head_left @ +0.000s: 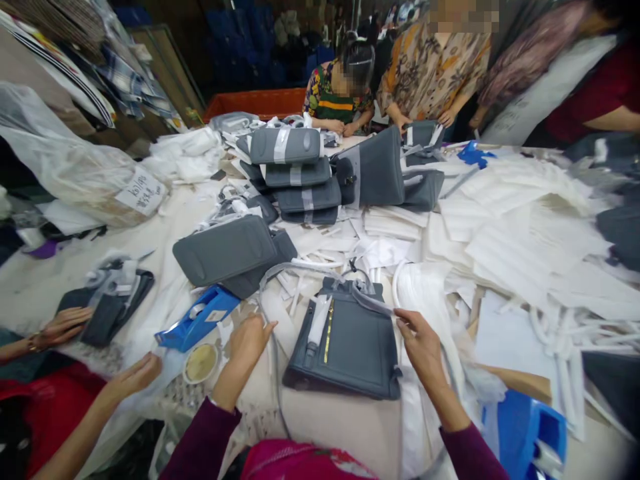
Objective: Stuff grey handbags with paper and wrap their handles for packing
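Note:
A dark grey handbag [357, 340] with a gold zipper [329, 331] lies in front of me, a white-wrapped piece resting beside the zipper. A long grey strap [274, 268], partly in clear wrapping, loops from its top toward the left. My left hand [245, 347] is closed at this strap, left of the bag, and the strap hangs down past the thumb. At the bag's upper right, my right hand [420, 343] pinches a wrapped length of strap [373, 303] between thumb and fingers. The grip inside my left hand is partly hidden.
Grey bags [303, 177] are stacked ahead, and another bag [225, 250] lies left. A blue tape dispenser [200, 318] and a round tub [201, 363] sit by my left hand. White sheets [535, 227] cover the right side. A co-worker's hand [137, 375] is at left.

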`<action>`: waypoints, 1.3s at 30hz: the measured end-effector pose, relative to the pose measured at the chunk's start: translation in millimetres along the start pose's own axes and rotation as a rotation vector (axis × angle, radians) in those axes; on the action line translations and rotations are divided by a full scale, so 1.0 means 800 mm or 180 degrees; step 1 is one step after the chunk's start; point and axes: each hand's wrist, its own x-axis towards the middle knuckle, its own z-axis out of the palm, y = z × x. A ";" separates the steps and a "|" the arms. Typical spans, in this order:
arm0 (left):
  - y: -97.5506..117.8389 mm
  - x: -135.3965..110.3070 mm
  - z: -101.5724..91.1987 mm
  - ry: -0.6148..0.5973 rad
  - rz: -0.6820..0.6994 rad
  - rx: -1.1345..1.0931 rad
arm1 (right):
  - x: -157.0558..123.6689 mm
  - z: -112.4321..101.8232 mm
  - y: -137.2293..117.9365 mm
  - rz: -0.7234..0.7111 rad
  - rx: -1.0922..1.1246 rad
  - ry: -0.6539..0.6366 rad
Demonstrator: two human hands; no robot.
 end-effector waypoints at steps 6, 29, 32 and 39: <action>0.062 0.014 0.052 -0.0537 0.0754 -0.0827 | -0.027 0.104 -0.054 0.1311 0.1588 -0.0968; 0.109 0.003 0.064 -0.1905 0.0032 -0.3370 | -0.002 0.130 -0.103 0.0469 0.2335 -0.1214; 0.109 0.003 0.064 -0.1833 0.0003 -0.3356 | 0.007 0.117 -0.104 0.0128 0.1942 -0.1477; 0.115 0.001 0.071 -0.1939 -0.0085 -0.3388 | 0.024 0.092 -0.109 -0.0877 0.0587 -0.1528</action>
